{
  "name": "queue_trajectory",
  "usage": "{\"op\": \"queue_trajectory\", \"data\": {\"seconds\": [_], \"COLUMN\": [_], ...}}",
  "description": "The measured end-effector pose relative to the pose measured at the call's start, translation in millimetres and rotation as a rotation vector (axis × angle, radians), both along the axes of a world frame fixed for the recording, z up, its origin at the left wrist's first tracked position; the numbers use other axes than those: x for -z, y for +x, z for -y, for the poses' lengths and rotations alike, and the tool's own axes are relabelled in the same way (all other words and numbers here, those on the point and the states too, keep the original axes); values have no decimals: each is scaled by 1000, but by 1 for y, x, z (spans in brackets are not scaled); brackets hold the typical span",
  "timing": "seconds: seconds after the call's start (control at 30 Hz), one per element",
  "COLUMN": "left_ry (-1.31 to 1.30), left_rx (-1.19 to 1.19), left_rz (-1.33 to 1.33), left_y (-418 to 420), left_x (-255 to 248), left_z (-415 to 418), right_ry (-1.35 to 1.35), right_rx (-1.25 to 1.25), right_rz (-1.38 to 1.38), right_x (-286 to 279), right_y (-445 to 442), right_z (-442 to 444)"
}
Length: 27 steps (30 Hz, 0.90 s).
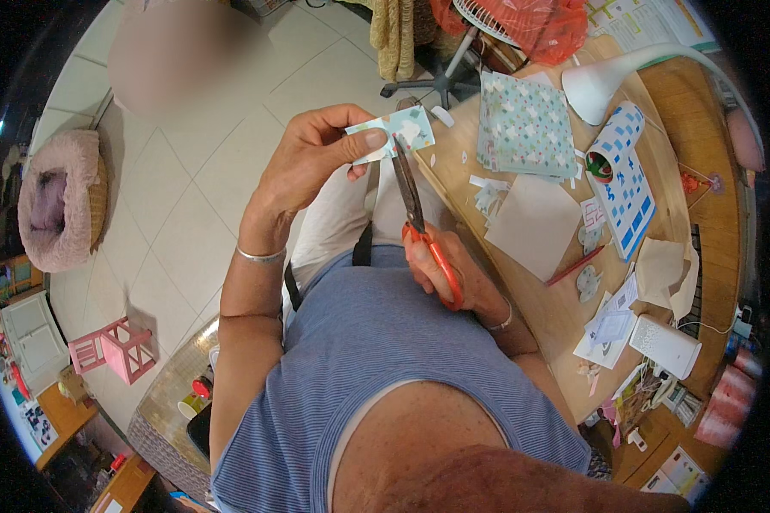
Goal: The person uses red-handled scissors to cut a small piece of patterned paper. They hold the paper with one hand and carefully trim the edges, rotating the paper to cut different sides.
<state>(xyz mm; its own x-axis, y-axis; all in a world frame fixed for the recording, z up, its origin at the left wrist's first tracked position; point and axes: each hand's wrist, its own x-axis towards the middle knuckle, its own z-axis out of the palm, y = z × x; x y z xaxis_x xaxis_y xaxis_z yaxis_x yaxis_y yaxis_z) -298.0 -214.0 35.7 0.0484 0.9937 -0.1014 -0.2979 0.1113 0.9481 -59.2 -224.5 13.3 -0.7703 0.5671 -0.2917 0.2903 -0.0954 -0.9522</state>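
Note:
Between the thumb and fingers of my left hand is a small rectangle of light-blue patterned paper with white shapes on it. My right hand grips the orange handles of a pair of scissors. Their dark blades reach up to the paper's lower edge, near my left thumb; whether they touch or cut it I cannot tell. Both hands are above my lap, left of the wooden table. A stack of patterned paper sheets lies on that table, close to a blank pale sheet.
The wooden table curves along my right. On it are a white lamp, a blue-and-white checked roll, a red pen, paper scraps and a white box. A pink chair and a plush pet bed are on the tiled floor.

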Motion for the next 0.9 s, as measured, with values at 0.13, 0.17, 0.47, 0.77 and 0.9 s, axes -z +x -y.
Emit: {"op": "queue_trajectory", "data": {"seconds": [0.13,0.17,0.47,0.77,0.9], "left_ry": [21,24,39,48,36], "left_rx": [-12,-18,-23,-27,-28], "left_rz": [-27,-38,-15,-3,-6], "left_y": [-1,-1,-1,0,-1], "left_x": [1,2,3,3,2], "left_z": [1,1,4,7,7], "right_ry": [-18,-16,-12,-10,-9], "right_rx": [-2,5,12,2,12], "right_rz": [4,13,31,62,53], "right_x": [0,1,3,1,1], "right_y": [0,0,0,0,0], "right_z": [2,3,4,4,4]}}
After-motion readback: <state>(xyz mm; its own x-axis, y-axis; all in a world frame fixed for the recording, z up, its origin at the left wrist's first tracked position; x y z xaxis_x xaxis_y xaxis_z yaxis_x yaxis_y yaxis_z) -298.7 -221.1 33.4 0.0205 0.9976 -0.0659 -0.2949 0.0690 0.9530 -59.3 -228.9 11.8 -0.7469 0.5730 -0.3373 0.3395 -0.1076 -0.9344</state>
